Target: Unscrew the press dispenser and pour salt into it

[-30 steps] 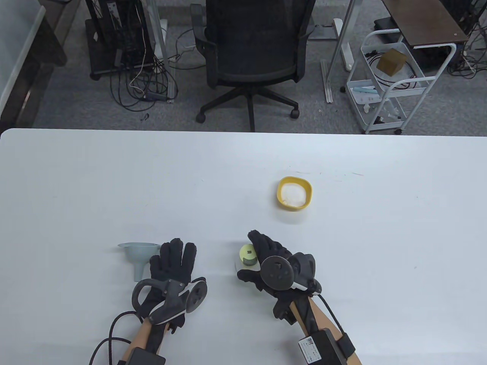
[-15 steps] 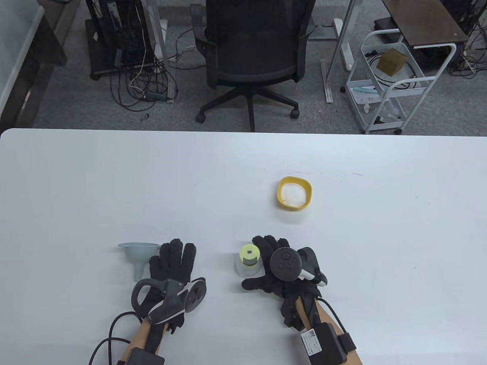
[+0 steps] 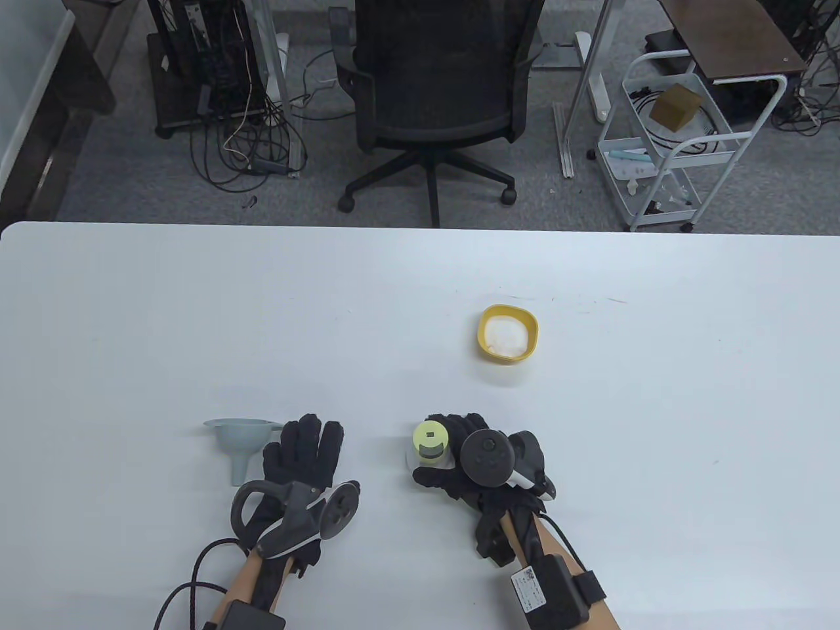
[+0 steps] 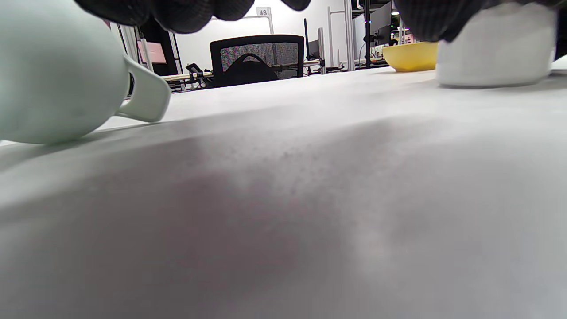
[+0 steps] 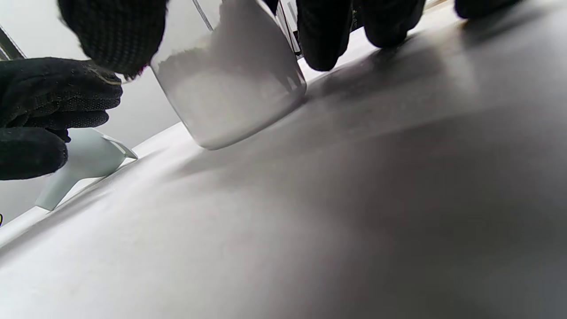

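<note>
1. Table view shows the white worktop filling the lower two thirds, with every item gathered toward its near edge and right of centre.
2. Right hand wraps around the press dispenser from the right side, with the fingers curled behind it and the thumb in front; its grip is clenched on the dispenser's clear body.
3. Left hand lies flat, palm down, with the fingers spread and pointing away from the person; its grip is released and holds nothing.
4. Funnel, pale grey-green, lies on its side just left of the left hand, with the wide mouth toward the far side and the spout pointing back toward the person.
5. Yellow bowl sits well beyond the dispenser, to its right, holding white salt.
6. Dispenser stands upright near the worktop's front, between the two hands, with its long axis vertical and its yellow-green cap facing up; the right wrist view shows its base resting on the worktop, with the cap on.
</note>
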Demonstrator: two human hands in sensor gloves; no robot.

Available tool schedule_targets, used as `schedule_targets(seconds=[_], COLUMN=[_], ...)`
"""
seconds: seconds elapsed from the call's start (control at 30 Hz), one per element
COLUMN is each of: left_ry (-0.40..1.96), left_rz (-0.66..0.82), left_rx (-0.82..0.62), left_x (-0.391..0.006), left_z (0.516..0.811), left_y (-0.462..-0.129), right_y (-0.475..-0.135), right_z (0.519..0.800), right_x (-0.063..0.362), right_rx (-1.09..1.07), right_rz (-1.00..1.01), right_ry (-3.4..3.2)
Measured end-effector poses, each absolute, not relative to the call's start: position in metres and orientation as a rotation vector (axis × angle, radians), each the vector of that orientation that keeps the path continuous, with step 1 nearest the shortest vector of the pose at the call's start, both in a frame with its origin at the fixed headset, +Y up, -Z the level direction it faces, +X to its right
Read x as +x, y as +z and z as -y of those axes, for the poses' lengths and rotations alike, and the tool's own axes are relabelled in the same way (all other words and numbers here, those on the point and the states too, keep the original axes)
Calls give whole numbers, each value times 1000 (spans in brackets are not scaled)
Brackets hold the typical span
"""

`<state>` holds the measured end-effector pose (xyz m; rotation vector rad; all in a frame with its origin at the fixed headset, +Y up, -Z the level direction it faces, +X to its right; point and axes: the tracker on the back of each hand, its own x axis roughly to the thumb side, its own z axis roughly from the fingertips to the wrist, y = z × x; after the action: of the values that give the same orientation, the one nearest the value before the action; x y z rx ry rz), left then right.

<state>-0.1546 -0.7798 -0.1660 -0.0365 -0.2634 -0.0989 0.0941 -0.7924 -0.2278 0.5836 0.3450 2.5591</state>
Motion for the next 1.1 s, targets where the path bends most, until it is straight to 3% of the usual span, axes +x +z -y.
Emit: schedule_targets(seconds=[0.27, 0.5, 0.7, 1.1], left_ry=[18, 375, 571, 478], left_rz=[306, 353, 454, 503], left_rx=[-30, -111, -184, -184], left_x=[-143, -118, -83, -65], left_z=[765, 738, 732, 736], left_y=[-169, -196, -215, -217], right_y=[-228, -228, -229, -229], right_z=[792, 792, 792, 792], right_x=[93, 93, 93, 93], right_rx=[585, 584, 582, 587], right_rz=[-359, -360, -368, -371], right_ry=[2554, 2556, 2549, 2552])
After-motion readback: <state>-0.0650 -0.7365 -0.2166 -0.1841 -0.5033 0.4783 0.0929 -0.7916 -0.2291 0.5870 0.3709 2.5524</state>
